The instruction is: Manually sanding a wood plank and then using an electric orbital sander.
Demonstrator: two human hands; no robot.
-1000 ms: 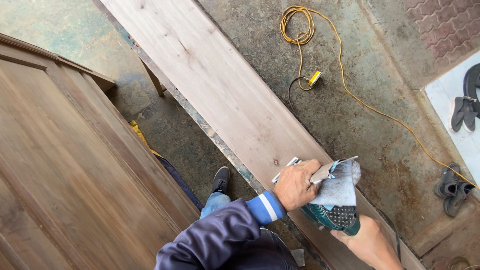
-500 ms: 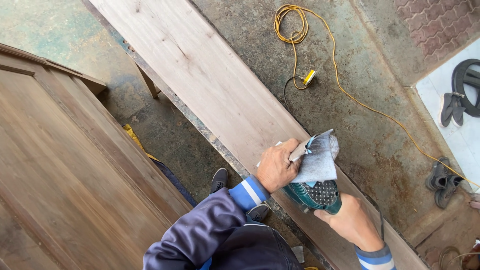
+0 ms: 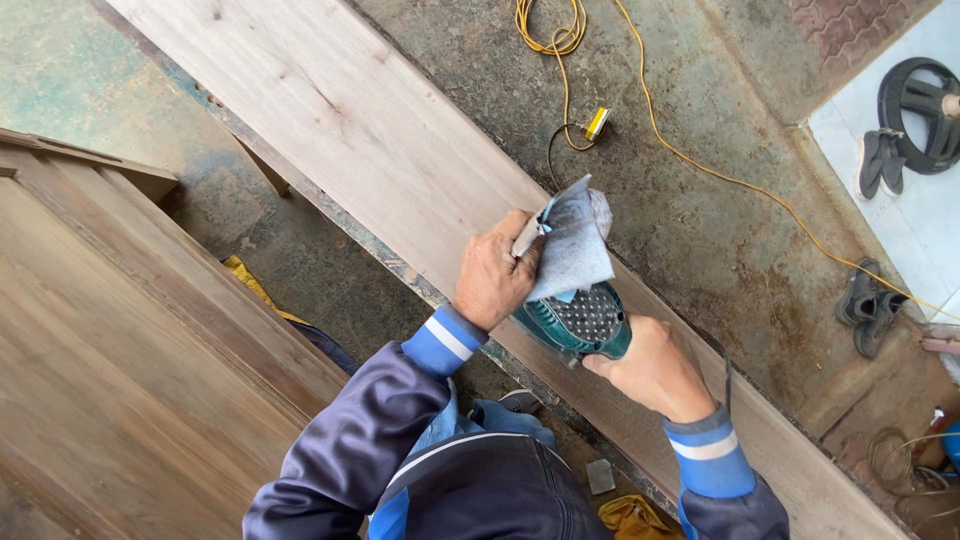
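A long pale wooden plank runs diagonally from top left to bottom right. On it sits a teal power sander with a grey dust bag on top. My left hand grips the sander's front end beside the bag. My right hand holds its rear body. Both sleeves are dark blue with blue and white cuffs.
A brown wooden door panel lies at the left. A yellow cord with a yellow plug trails on the stained concrete floor. Shoes and sandals rest at the right. A yellow cloth lies near my feet.
Both hands have pushed the sander up along the plank toward the far end. My arms have stretched further forward.
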